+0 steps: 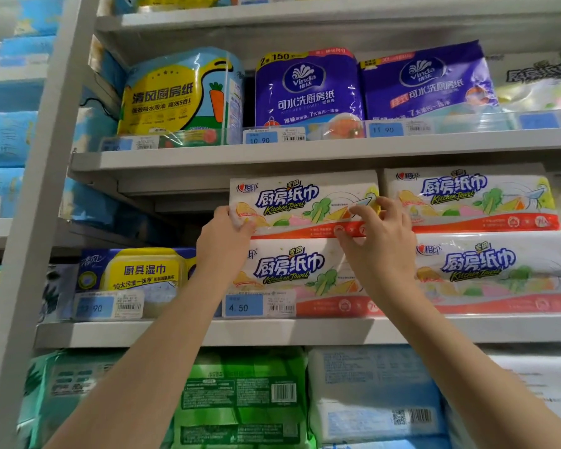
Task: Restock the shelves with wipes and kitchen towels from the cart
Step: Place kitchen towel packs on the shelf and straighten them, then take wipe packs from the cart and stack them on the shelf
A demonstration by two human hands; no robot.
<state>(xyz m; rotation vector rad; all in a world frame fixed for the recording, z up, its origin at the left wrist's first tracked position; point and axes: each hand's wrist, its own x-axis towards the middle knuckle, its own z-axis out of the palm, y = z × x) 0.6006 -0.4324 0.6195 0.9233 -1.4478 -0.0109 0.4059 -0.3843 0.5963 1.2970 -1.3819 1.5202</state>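
Left hand (222, 234) and right hand (379, 236) both grip the top towel pack (292, 202); slide it straight back, square on the lower pack (292, 267).

The left hand (222, 238) partly hides the lower towel pack (292, 267); far-left packs (4, 137) are blurred

Glossy plastic film wraps the kitchen towel pack (302, 202); the shelf (208, 332) is matt grey painted metal.
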